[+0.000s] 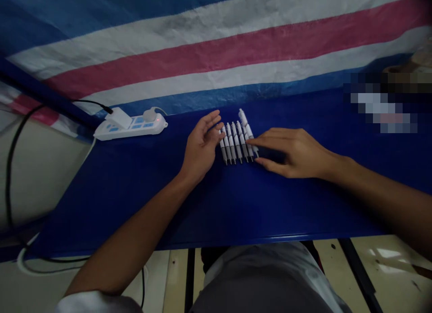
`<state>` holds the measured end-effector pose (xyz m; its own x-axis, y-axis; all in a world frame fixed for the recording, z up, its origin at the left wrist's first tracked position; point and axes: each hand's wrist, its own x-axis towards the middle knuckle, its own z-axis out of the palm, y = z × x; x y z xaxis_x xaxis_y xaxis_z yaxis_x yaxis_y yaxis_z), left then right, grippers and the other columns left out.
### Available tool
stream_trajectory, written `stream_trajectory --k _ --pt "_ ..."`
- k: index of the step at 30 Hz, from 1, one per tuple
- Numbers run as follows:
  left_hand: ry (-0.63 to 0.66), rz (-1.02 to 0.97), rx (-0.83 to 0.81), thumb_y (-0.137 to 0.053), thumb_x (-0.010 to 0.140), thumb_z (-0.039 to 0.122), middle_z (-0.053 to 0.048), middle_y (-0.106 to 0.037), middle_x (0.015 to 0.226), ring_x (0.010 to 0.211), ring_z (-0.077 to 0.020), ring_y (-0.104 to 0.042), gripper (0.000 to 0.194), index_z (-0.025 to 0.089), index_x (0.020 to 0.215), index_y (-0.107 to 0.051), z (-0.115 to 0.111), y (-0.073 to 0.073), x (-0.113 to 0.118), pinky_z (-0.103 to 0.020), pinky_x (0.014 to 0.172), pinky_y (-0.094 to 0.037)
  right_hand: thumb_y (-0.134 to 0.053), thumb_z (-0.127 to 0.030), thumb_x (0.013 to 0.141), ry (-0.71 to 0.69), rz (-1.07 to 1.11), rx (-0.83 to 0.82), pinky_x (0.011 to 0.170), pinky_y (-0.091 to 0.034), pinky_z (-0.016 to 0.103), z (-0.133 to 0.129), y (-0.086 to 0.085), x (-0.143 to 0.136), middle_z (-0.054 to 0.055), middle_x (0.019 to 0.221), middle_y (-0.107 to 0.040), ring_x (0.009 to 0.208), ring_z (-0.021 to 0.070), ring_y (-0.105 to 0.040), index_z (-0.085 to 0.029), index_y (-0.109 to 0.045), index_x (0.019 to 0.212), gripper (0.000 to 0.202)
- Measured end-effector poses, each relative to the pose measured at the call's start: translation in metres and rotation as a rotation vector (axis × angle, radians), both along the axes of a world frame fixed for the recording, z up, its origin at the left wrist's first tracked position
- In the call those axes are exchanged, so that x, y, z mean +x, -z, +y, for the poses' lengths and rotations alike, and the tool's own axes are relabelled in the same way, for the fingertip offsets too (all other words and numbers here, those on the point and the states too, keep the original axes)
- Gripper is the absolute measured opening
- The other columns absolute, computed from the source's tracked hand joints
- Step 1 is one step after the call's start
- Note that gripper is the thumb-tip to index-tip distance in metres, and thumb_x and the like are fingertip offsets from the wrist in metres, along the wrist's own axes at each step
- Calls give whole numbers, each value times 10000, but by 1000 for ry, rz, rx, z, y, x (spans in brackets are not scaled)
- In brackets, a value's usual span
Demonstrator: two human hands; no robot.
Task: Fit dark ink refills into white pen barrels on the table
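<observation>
Several white pens (234, 142) with grey grips lie side by side in a row on the blue table (216, 205), tips toward me. The rightmost pen (247, 126) sits farther up than the others and at a slant. My right hand (297, 153) has its thumb and fingers closed around the lower end of that pen, the thumb by its tip. At the row's left end my left hand (201, 146) is held open, palm turned toward the pens, fingers apart and slightly bent. Its fingertips hide the top of the leftmost pen.
A white power strip (131, 126) with a plugged-in adapter (119, 118) stands at the table's back left. Cables (10, 169) hang down the left side. Behind the table is a striped tarp (216, 56). A blurred-out patch covers something at the far right.
</observation>
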<state>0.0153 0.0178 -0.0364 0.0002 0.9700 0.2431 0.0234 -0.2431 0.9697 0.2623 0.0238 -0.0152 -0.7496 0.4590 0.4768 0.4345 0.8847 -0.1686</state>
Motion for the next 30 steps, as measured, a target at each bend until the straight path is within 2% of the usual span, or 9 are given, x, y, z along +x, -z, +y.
stream_trajectory --k 3,8,14,22,24,27,30 --pt "-22 40 34 -597 900 155 -29 -624 1473 1407 -236 -557 378 292 1247 -658 3 0 -4 -452 1164 -470 -556 -416 1000 74 -104 24 731 -548 361 7 -3 6 115 1023 -805 892 263 -737 -150 -748 1260 418" --pt "-31 139 56 -471 794 25 4 -650 1433 1439 -208 -517 518 290 1176 -699 -2 -6 -3 -465 1181 -439 -548 -418 995 74 -231 -4 684 -499 342 10 -5 9 100 1033 -803 910 261 -720 -184 -753 1261 410" --pt "-65 198 42 -436 686 -22 -6 -636 1435 1447 -213 -496 622 274 1156 -715 -4 -9 -3 -448 1170 -443 -565 -387 982 66 -271 5 673 -486 331 12 -1 10 117 1103 -782 940 265 -722 -168 -737 1280 408" --pt "-82 178 -14 -468 661 -26 -22 -705 1309 1362 -239 -561 543 234 1062 -726 -5 -13 1 -403 1084 -515 -589 -419 981 66 -216 -6 695 -513 339 13 1 10 113 1105 -770 953 266 -712 -180 -741 1248 390" --pt "-73 171 -27 -484 673 -17 -23 -706 1302 1343 -241 -572 506 233 1042 -724 -6 -13 2 -400 1073 -522 -595 -464 978 67 -165 -7 732 -537 368 13 2 8 123 1158 -761 991 282 -700 -188 -748 1227 401" --pt "-69 185 -40 -492 686 -12 -26 -696 1318 1338 -242 -575 477 233 1024 -723 -6 -13 2 -420 1103 -501 -624 -543 953 49 -92 -9 905 -551 464 14 7 4 148 1301 -723 1140 332 -661 -182 -725 1276 495" --pt "-65 201 -44 -499 698 -12 -30 -701 1308 1339 -248 -575 461 234 1014 -727 -5 -11 2 -457 1150 -460 -622 -517 961 34 -108 -43 1010 -508 541 13 10 0 167 1340 -713 1260 369 -616 -156 -685 1339 526"
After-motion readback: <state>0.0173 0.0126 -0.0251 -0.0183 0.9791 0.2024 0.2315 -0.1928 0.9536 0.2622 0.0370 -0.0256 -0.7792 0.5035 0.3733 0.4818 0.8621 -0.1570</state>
